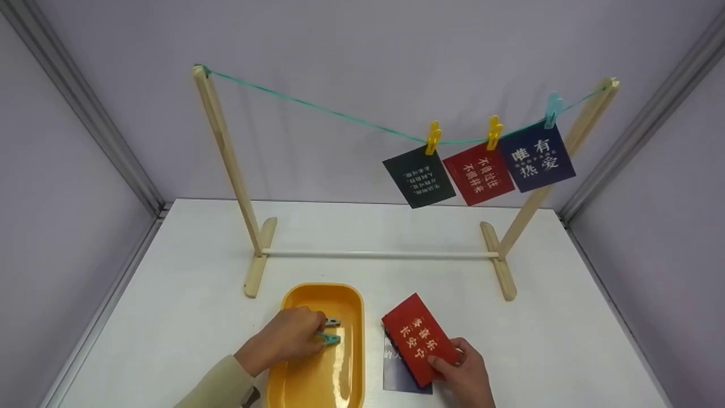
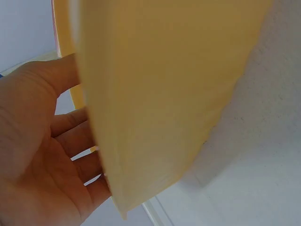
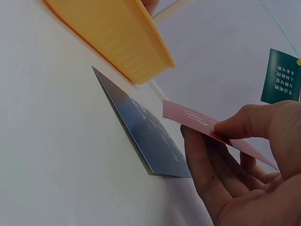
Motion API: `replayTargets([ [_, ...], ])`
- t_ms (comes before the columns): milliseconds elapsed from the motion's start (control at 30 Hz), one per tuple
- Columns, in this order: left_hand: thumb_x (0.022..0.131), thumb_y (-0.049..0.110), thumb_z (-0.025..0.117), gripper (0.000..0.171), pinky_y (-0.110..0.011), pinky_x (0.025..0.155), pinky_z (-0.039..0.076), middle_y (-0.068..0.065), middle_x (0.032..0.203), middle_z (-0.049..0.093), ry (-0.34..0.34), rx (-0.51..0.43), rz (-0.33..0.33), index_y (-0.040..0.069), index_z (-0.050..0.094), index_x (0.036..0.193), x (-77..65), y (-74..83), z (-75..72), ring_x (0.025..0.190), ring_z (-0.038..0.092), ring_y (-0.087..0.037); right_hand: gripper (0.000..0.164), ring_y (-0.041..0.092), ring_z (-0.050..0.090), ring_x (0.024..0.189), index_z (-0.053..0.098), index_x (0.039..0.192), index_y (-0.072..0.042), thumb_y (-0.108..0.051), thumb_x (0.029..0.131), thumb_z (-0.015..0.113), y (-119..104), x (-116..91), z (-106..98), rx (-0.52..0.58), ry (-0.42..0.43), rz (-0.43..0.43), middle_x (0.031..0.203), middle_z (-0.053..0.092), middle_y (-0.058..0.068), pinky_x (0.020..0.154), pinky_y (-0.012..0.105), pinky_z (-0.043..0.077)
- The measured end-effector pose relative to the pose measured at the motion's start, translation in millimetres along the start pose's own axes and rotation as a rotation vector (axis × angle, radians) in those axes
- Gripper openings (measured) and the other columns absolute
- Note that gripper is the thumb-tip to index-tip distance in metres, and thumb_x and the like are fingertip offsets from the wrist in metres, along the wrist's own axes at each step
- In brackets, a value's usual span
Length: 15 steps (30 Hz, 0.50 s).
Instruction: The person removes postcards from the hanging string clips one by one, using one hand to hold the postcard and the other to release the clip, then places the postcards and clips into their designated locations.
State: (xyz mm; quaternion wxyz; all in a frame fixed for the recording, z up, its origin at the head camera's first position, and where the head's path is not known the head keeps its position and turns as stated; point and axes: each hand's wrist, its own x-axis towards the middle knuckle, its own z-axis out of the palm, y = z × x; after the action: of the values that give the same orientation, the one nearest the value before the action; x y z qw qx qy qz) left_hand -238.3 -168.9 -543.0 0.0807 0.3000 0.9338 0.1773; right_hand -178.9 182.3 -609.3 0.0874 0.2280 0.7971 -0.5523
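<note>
My left hand reaches over the left wall of the yellow tray, its fingers right at a teal clothespin. Just beyond that lies a grey-green clothespin. In the left wrist view the tray's wall hides the fingertips, so whether they pinch a clothespin I cannot tell. A red card with pale writing is held in my right hand, thumb on top and fingers underneath. Below the red card, a blue-grey card lies on the table, partly covered in the head view.
Behind stands a wooden frame with a sagging green string. From the string's right half hang a dark green card, another red card and a navy card, held by yellow and light blue clothespins. Grey walls surround the white table.
</note>
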Motion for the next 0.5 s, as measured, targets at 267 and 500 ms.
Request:
replayTargets([
  [267,0.083,0.01,0.074,0.014,-0.025,0.051,0.031,0.007,0.063,0.05,0.004,0.092,-0.024,0.012,0.064,0.073,2.3,-1.3,4.2,0.056,0.035,-0.008,0.055,0.022,0.072,0.087,0.057,0.122,0.002,-0.026,0.085,0.087,0,-8,3,-0.108,0.019,-0.009,0.114,0.072,0.02,0.076,0.039,0.066],
  [500,0.08,0.007,0.073,0.012,-0.03,0.053,0.038,0.003,0.065,0.055,0.036,0.123,-0.032,0.012,0.063,0.076,3.5,-6.3,7.8,0.058,0.041,-0.009,0.035,0.018,0.063,0.075,0.065,0.109,-0.002,-0.035,0.099,0.073,-7,-20,1,-0.248,0.029,0.016,0.086,0.069,0.007,0.067,0.026,0.053],
])
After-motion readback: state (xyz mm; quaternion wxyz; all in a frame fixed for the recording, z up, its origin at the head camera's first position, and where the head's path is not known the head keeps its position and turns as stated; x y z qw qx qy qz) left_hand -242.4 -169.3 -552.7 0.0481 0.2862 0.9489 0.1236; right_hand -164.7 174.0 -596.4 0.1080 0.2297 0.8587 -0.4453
